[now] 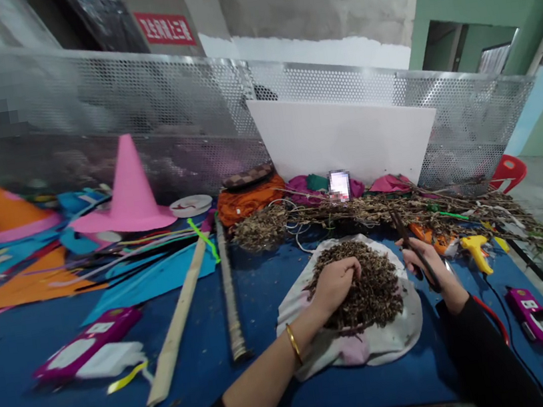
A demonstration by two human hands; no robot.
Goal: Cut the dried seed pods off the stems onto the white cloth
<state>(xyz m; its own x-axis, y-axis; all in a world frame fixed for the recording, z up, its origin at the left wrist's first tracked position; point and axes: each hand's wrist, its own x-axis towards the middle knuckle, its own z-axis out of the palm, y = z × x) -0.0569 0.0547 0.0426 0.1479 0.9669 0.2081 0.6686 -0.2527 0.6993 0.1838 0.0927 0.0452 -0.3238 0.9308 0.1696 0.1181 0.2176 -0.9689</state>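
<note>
My left hand [334, 283], with a gold bangle [294, 344] on its wrist, rests at the pile of dry brown plant bits [372, 290]. Its fingers are curled closed over the pile, and whatever they may grip is hidden. The pile lies on a whitish cloth [300, 334] with pink patches. To the right of the cloth, my right hand [436, 268] holds dark scissors [417, 256], their blades pointing up and away. Behind both hands runs a long heap of dried stalks [373, 209].
A yellow glue gun [476, 253] and a purple power strip [534, 315] lie at the right. To the left are a wooden stick [180, 324], a dark pole [231, 297], another purple power strip [89, 343] and a pink cone hat [131, 183]. A white board [343, 139] leans on the perforated metal screen behind.
</note>
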